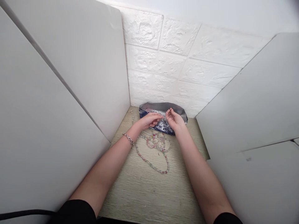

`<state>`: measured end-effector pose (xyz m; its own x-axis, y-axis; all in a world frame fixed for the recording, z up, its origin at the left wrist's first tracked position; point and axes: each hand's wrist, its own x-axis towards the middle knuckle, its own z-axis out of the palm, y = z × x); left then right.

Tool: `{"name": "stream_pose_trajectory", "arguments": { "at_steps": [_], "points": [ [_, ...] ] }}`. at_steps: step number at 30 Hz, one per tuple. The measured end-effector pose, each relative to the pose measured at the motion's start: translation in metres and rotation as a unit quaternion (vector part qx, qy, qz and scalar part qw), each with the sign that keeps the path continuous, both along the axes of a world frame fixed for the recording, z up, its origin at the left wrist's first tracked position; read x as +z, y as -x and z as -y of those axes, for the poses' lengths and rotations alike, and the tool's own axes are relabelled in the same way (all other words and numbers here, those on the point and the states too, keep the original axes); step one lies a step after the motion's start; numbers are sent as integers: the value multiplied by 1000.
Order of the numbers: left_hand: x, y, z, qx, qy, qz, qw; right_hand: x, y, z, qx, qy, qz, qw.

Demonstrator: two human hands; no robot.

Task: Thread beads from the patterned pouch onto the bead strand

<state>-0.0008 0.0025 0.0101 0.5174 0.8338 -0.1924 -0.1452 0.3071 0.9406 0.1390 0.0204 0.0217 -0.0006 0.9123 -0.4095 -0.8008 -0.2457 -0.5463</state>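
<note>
The left hand (149,120) and right hand (174,120) meet low over a flattened pouch (175,110) of silver fabric with a blue-and-white pattern, which lies near the far edge of the tabletop (144,196). The left hand's fingers (158,117) lie close together and curve toward the right hand. The right hand turns partly upward, its fingers (170,112) bunched at the tips as if pinching something fine, though whether they hold a thread or beads is too small to tell. A long bead necklace (153,152) of pale, pink and green beads sprawls in loose loops just below the hands, toward the tabletop's middle, with a stretch running toward the far left corner. A chain bracelet (128,139) circles the left wrist. White panels (58,77) stand along the sides, shielding the small space, and a textured white wall (177,62) closes the back. No writing is legible.
</note>
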Motion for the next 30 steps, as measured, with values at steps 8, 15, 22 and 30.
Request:
{"name": "stream_pose_trajectory", "arguments": {
  "at_steps": [8,15,22,30],
  "points": [
    [4,2,1,5,27,61,998,11,8,11,57,-48,-43,996],
    [5,4,2,-8,18,64,998,1,14,19,106,-33,-36,993],
    [3,1,2,8,5,-17,1000,-16,16,17,109,-13,-4,994],
    [6,-4,4,25,-10,-41,999,-15,18,18,99,-15,-4,995]
  ]
}}
